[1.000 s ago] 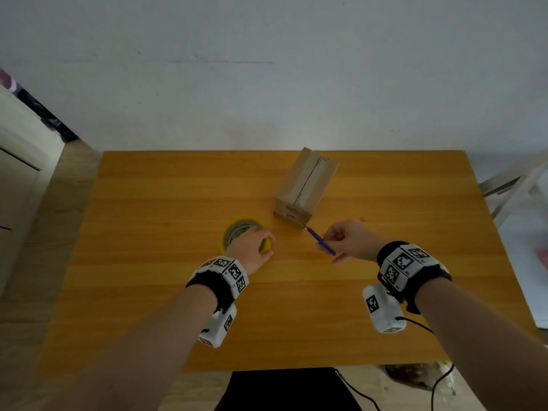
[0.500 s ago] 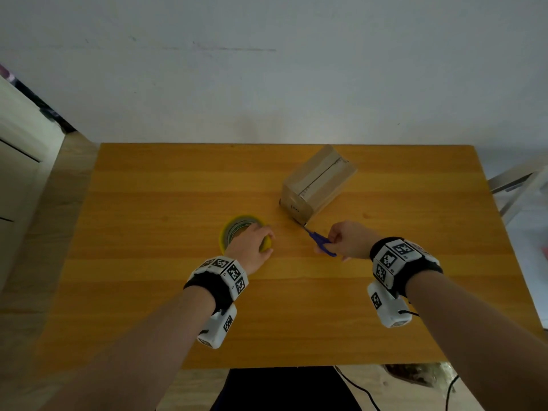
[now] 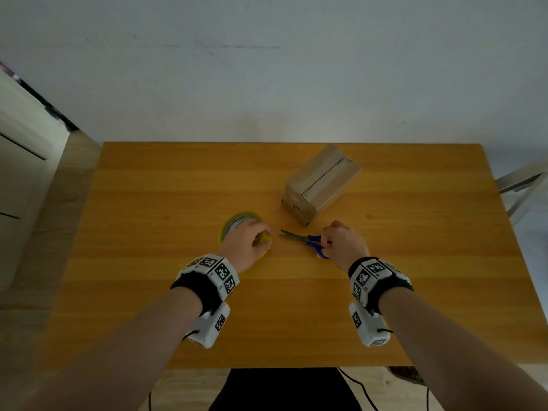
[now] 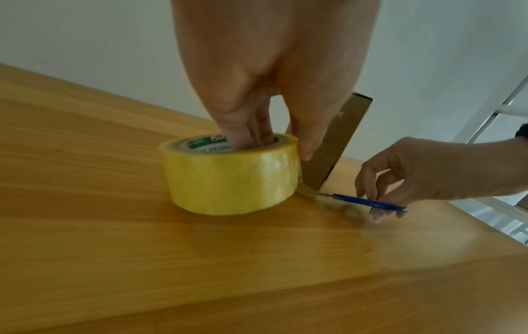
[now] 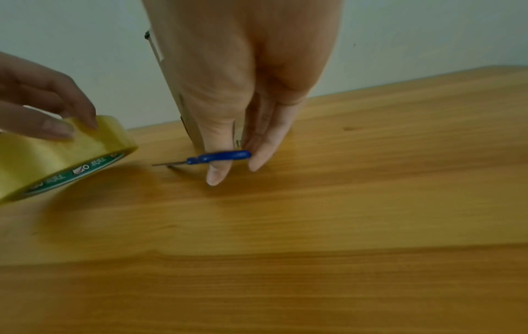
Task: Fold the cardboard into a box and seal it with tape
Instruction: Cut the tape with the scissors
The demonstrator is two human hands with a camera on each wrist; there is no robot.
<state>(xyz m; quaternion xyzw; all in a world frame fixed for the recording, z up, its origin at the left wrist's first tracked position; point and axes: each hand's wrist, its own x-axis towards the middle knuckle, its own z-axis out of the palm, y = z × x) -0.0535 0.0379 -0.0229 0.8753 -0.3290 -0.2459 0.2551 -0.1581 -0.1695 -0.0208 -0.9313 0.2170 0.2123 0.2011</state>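
Observation:
The folded cardboard box [image 3: 321,185] lies on the wooden table [image 3: 148,262], right of centre, with clear tape along its top seam. A yellow tape roll [image 3: 237,222] rests flat on the table in front of it. My left hand [image 3: 261,237] grips the tape roll [image 4: 231,178], fingers down in the core and thumb on the outer wall. My right hand [image 3: 326,244] holds blue-handled scissors [image 3: 308,240] low over the table, blades closed and pointing left toward the roll. In the right wrist view my thumb passes through the blue-handled scissors' [image 5: 217,157] handle loop.
A white wall runs behind the table's far edge. A pale cabinet [image 3: 20,179] stands at the left and a white metal frame [image 3: 522,185] at the right. Cables [image 3: 364,390] hang below the near edge.
My right hand drew the scissors back from the box corner, lowered them and swung the blades left. The box now lies turned further to the right. My left hand stayed on the tape roll.

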